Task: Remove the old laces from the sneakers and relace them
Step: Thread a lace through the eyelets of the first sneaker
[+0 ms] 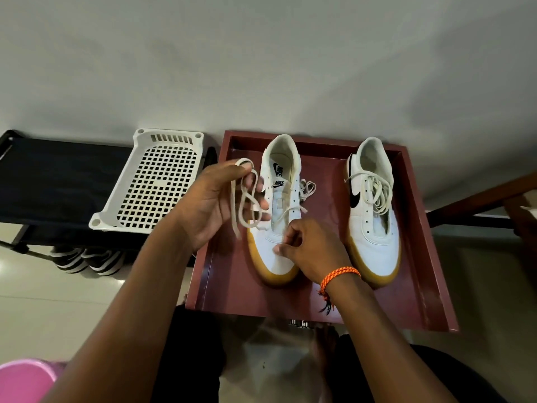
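Far left: dark rack [58, 175] with a white perforated basket [154, 181] on top, striped footwear [87, 258] beneath, pink tub [23, 379] at the bottom corner.

Left hand [215, 202] raised just left of the sneaker, fingers curled round loose loops of the cream lace [247, 199]; one tail dangling below the palm.

Red tray [226, 274] holding 2 sneakers, toes toward the camera. Left sneaker [279, 222] nearly bare of lace: upper eyelets empty, 1 strand crossing near the lowest eyelets. Small heap of lace [308, 190] on the tray between the 2 shoes, just beside the left one.

Right hand [311, 248], orange cord bracelet [340, 276] at the wrist, resting on the left sneaker's vamp, thumb and fingertips pinched at the lowest eyelet row; whether lace is actually held there, cannot tell.

Right sneaker [374, 216] apart from both hands, lace slack and tangled over the tongue, still threaded.

Judged step: drawing the last crossing out of the left sneaker. Next move likely needs steadying the vamp, pulling the strand free of the final eyelets without snagging the aglet.
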Demonstrator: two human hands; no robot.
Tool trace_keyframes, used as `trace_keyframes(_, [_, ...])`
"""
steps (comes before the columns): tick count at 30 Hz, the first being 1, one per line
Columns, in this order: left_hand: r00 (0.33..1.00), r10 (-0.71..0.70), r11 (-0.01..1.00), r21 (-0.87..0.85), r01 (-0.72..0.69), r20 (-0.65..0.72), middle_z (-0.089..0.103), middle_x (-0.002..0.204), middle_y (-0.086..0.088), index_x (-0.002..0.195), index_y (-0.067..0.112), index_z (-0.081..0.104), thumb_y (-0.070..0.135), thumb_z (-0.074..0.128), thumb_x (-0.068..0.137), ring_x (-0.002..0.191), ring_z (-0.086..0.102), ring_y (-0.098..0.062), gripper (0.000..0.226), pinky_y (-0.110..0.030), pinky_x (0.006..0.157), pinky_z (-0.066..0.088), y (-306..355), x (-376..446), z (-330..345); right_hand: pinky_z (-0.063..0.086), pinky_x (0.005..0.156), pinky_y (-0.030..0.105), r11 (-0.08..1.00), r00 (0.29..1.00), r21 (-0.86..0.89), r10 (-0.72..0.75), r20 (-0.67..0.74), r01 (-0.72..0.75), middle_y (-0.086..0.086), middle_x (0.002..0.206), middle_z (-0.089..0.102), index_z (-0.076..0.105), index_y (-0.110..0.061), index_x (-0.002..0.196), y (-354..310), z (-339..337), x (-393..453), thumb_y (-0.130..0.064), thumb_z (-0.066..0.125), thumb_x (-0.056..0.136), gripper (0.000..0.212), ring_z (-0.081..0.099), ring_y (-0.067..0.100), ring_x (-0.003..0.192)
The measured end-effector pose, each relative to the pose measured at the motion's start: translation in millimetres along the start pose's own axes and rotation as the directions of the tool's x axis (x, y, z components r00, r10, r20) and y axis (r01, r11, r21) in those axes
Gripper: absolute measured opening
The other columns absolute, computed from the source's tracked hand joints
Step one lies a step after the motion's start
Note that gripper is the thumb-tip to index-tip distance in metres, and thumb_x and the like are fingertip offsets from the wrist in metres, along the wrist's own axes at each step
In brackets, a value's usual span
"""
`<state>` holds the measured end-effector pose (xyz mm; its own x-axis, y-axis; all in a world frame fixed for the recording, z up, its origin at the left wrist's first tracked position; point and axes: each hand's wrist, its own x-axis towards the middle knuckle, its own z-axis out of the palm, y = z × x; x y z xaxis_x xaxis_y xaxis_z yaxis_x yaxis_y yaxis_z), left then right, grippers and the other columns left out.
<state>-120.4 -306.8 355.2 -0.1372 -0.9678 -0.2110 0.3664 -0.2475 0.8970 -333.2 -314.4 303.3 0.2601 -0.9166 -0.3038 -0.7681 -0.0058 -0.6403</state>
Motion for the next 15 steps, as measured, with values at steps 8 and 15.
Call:
trace_keyframes(8, [0.928,0.117,0.457,0.848,0.267,-0.355,0.068,0.065,0.0,0.074,0.003,0.062,0.045,0.044,0.111,0.059,0.065,-0.015,0.059,-0.037,0.065,0.05,-32.5,10.7,-1.8,0.055,0.086,0.032,0.945,0.913,-0.17,-0.316,-0.258,0.279,-0.009,0.129,0.048,0.065,-0.035,0.119,-1.1,-1.8,1.7,-0.015,0.076,0.088,0.039,0.056,0.012,0.107])
trace_keyframes(15, [0.923,0.339,0.497,0.868,-0.009,-0.184,0.074,0.093,0.016,0.095,0.028,0.078,0.015,0.062,0.101,0.082,0.067,-0.004,0.021,-0.027,0.07,0.051,-36.0,14.6,9.2,0.043,0.103,0.045,0.919,0.89,-0.279,-0.356,-0.284,0.278,-0.001,0.148,0.046,0.07,-0.024,0.096,6.0,0.7,9.3,-0.032,0.066,0.1,0.01,0.041,0.024,0.127])
